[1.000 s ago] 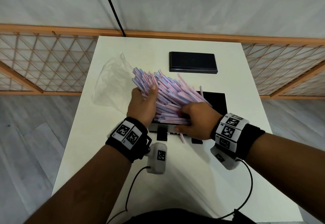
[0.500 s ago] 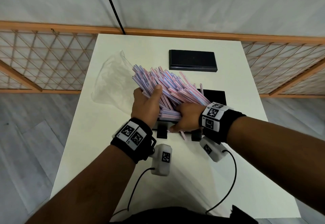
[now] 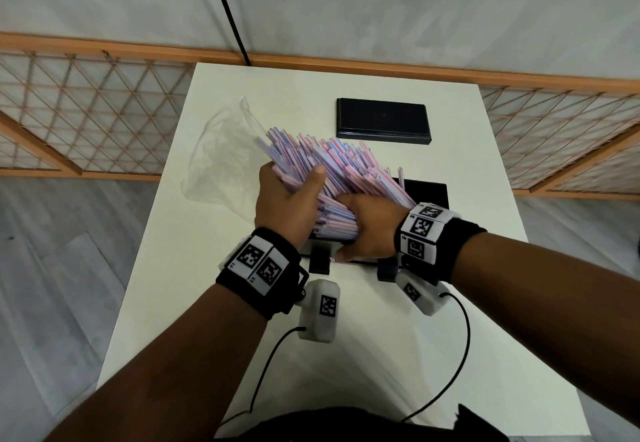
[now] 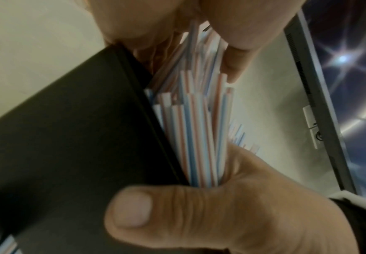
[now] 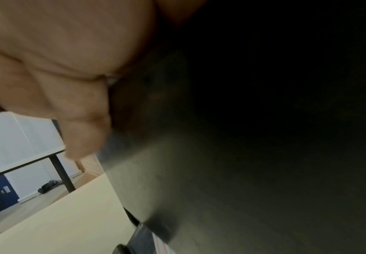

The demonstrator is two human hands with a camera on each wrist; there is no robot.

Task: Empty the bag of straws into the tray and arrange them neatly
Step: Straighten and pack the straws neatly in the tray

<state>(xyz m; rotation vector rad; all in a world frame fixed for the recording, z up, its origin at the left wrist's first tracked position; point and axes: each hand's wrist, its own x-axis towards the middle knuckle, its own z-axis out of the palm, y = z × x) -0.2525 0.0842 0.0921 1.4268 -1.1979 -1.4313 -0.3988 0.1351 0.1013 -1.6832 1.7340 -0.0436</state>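
On the white table (image 3: 346,91), the clear bag (image 3: 221,161) lies emptied beside your black tray (image 3: 429,192). The striped straws (image 3: 346,167) fan out of the tray, unsorted. Your left hand (image 3: 287,202) wraps their left side while your right hand (image 3: 367,230) cups the near ends, likely squaring them.

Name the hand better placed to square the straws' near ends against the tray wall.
Right hand, likely: it already cups the straws at their near ends, by the tray's front edge. The left hand grips higher up the bundle.
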